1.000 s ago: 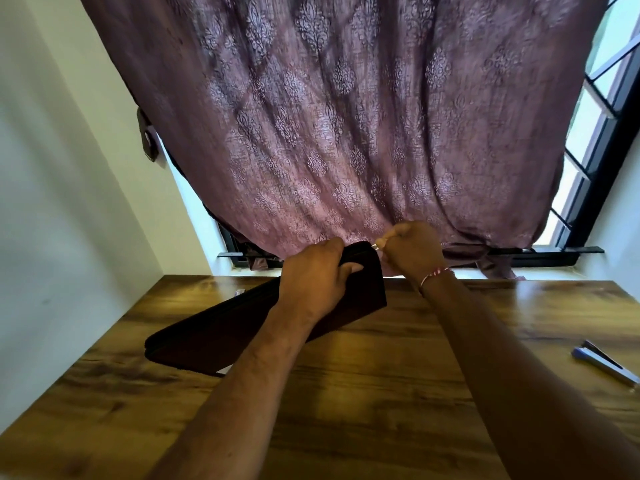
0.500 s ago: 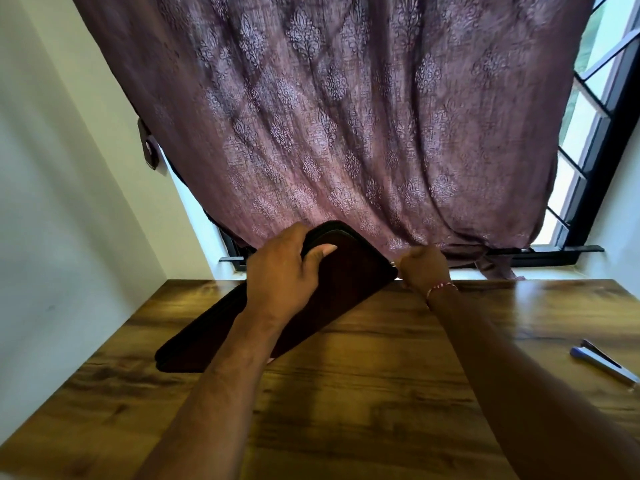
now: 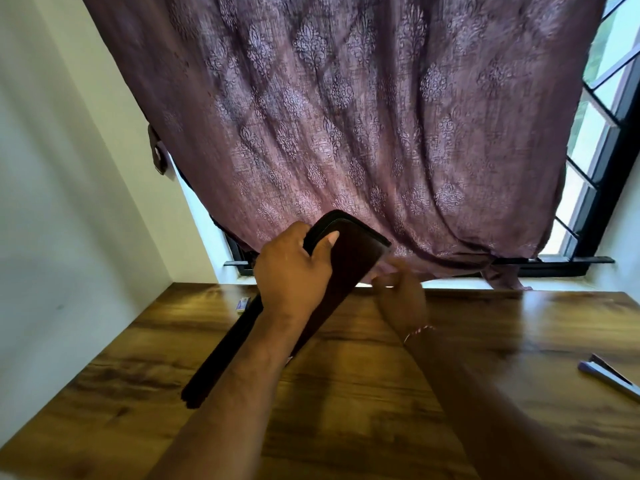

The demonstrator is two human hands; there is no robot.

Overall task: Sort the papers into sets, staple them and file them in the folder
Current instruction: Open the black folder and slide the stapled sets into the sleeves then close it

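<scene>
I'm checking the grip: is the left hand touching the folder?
Touching. The head view shows the left hand gripping the folder, its thumb lying on the cover near the raised top edge.

Left hand [image 3: 294,271] high in a curled grip — right hand [image 3: 401,292] blurred, lower.

folder [image 3: 349,268]: is showing dark brown, nearly black along its edge.
curtain [image 3: 346,116]: is glowing dusky mauve, carrying paler damask motifs in a diamond lattice (daylight is coming through it).
table [image 3: 346,427]: is showing warm brown wood grain with dark streaks.
stapler [image 3: 609,375]: is showing purple and silver.
window frame [image 3: 607,202]: is showing black.
wrist thread [image 3: 419,330]: is showing red and white.
</scene>
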